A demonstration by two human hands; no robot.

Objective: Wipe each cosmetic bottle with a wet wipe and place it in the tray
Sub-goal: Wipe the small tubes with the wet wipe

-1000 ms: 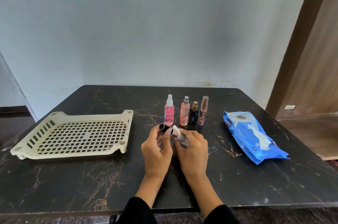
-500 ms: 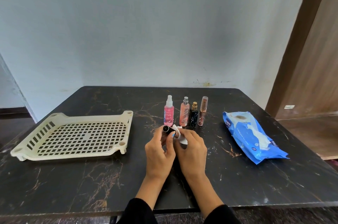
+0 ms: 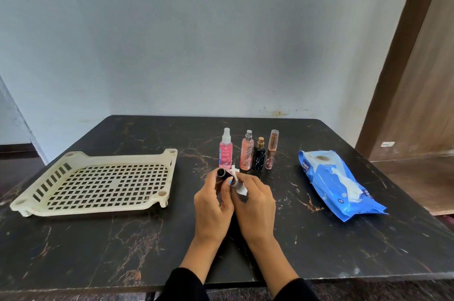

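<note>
My left hand point(image 3: 213, 205) grips a small black bottle point(image 3: 223, 173), its round end pointing up and left. Pressed against that bottle is a white wet wipe point(image 3: 237, 184), held in my right hand point(image 3: 255, 205). Both hands meet above the middle of the black marble table point(image 3: 98, 246). Behind them stands a row of bottles: a pink spray bottle point(image 3: 225, 149), a peach spray bottle point(image 3: 247, 153), a black bottle with a gold cap point(image 3: 259, 157) and a slim copper tube point(image 3: 272, 149). The cream slotted tray point(image 3: 98, 181) lies to the left with nothing in it.
A blue wet-wipe pack point(image 3: 336, 181) lies on the right side of the table with a wipe poking from its opening. A wooden door frame point(image 3: 403, 55) rises at the right. The wall runs just behind the table's far edge.
Both hands with the black bottle and wipe have shifted slightly; the bottle has turned a little in my left hand as the wipe rubs it. The row of bottles, tray and pack stay put.
</note>
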